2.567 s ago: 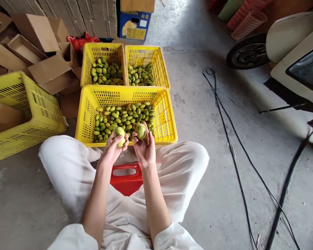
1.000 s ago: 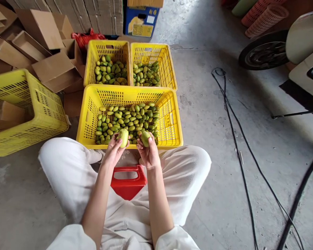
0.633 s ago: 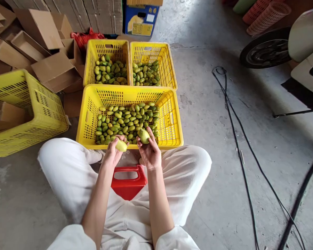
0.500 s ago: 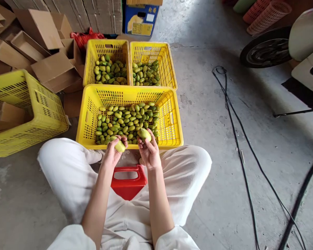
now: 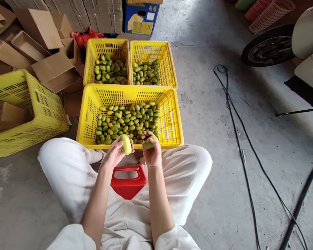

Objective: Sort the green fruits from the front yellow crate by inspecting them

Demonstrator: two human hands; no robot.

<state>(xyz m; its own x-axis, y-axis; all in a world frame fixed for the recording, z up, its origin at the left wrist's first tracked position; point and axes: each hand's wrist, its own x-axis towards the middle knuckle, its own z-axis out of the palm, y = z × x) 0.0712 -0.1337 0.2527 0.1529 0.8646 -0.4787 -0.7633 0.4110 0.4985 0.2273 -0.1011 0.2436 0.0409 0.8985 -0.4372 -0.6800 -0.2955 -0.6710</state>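
Between thumb and fingers, my left hand [image 5: 115, 152] grips a pale yellow-green mango [image 5: 125, 144], held upright. A darker green mango [image 5: 150, 142] lies in my right hand [image 5: 152, 155], the thumb across it and the fingers behind. Both hands are a little apart, over the near rim of a large yellow plastic crate [image 5: 177, 135]. Many small green and yellowish mangoes [image 5: 120, 121] cover the bottom of that crate. Past it stand two more yellow crates, the left one [image 5: 90, 62] and the right one [image 5: 169, 66], each with mangoes inside.
Between my legs is a red plastic stool [image 5: 127, 187]. Another yellow crate [image 5: 47, 114] with cardboard in it stands at the left, before a heap of open cartons [image 5: 54, 67]. Black cables [image 5: 250, 147] cross the floor at the right, below a vehicle's wheel [image 5: 268, 47].
Both hands have drawn slightly nearer to me and shifted right. The left mango has been turned from slanting to upright; the right one has been turned as well.
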